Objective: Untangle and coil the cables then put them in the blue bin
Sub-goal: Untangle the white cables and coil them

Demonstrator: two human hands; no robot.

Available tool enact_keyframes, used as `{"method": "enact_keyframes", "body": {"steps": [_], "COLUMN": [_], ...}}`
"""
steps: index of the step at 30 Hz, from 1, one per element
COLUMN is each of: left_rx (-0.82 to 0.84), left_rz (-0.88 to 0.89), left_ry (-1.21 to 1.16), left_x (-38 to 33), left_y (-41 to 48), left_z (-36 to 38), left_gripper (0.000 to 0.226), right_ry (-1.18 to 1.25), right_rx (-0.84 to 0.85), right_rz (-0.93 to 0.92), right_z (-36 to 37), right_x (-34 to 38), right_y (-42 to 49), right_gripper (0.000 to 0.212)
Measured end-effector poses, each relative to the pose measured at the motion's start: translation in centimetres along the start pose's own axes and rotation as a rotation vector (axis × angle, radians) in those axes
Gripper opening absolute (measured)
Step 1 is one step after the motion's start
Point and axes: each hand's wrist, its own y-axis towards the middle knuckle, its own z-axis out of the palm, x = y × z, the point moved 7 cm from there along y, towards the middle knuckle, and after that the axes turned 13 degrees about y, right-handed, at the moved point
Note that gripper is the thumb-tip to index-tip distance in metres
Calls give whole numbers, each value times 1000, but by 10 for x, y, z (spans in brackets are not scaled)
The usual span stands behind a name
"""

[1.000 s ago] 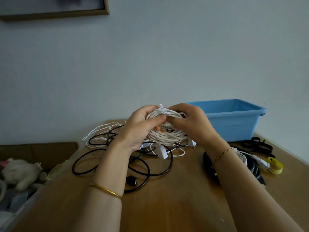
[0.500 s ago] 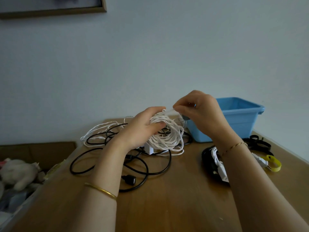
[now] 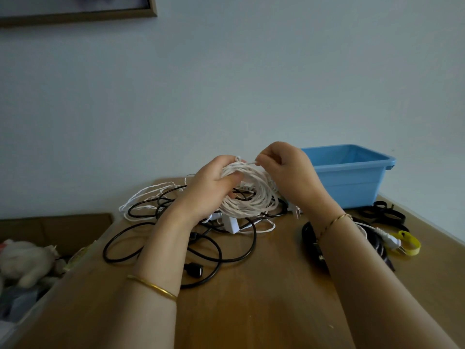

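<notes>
Wooden table (image 3: 251,311), seen from above w/ both forearms reaching fwd; gold bangle (image 3: 151,287) on L wrist. A loose black cable (image 3: 193,270) sprawls in loops under the L forearm. A coiled black cable (image 3: 310,244) lies partly hidden under the R forearm, w/ a yellow strap (image 3: 409,245) and black straps (image 3: 382,212) beyond it. Plush toy (image 3: 22,260) off the table's L edge. Mid-table, the white cable coil (image 3: 251,200) is held up over the tangle. L hand (image 3: 208,187) grips its L side, thumb across the front. R hand (image 3: 289,172) pinches a strand at the coil's top btw. thumb and forefinger, other fingers curled. Blue bin (image 3: 352,177) stands just behind the R hand, against the wall.
</notes>
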Motion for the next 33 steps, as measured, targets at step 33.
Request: {"method": "enact_keyframes", "body": {"steps": [33], "left_rx": [-169], "left_rz": [-231], "left_ry": [-548], "left_x": [13], "left_y": [8], "left_z": [7], "left_gripper": [27], "right_ry": [137], "right_rx": [75], "right_rz": [-81], "right_z": [21], "right_x": [-7], "right_y": [-4], "right_gripper": [22]}}
